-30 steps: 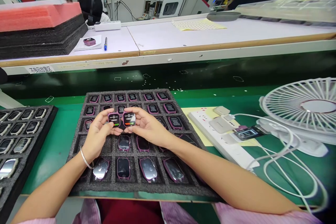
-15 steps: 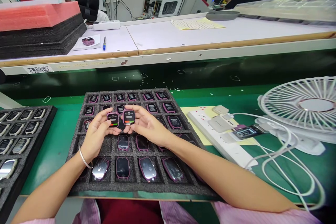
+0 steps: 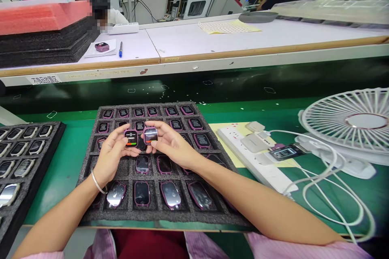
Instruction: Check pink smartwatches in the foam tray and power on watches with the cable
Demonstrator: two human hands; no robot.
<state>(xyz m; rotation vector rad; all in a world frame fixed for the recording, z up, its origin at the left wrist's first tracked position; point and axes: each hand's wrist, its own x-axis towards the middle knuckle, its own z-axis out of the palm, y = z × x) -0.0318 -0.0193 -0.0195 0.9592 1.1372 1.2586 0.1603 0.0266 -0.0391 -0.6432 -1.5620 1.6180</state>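
Note:
My left hand [image 3: 111,156] grips a small purple watch body [image 3: 131,138] with a lit screen showing a red and green bar. My right hand [image 3: 172,145] grips a second purple watch body [image 3: 150,135], tilted so its screen is smeared by glare. Both are held side by side just above the middle of a black foam tray [image 3: 91,166]. The tray's pockets hold several more purple watch bodies [image 3: 171,194], lit at the far rows, dark at the near rows.
Another black foam tray [image 3: 45,158] with pale watch bodies lies at the left. A white power strip [image 3: 258,164], cables and a white fan [image 3: 349,123] sit at the right. Beyond the dark conveyor is a white bench with stacked foam [image 3: 45,36] and another person.
The watch body in my right hand has tilted, so its screen now catches glare. My hands have stayed in place over the tray.

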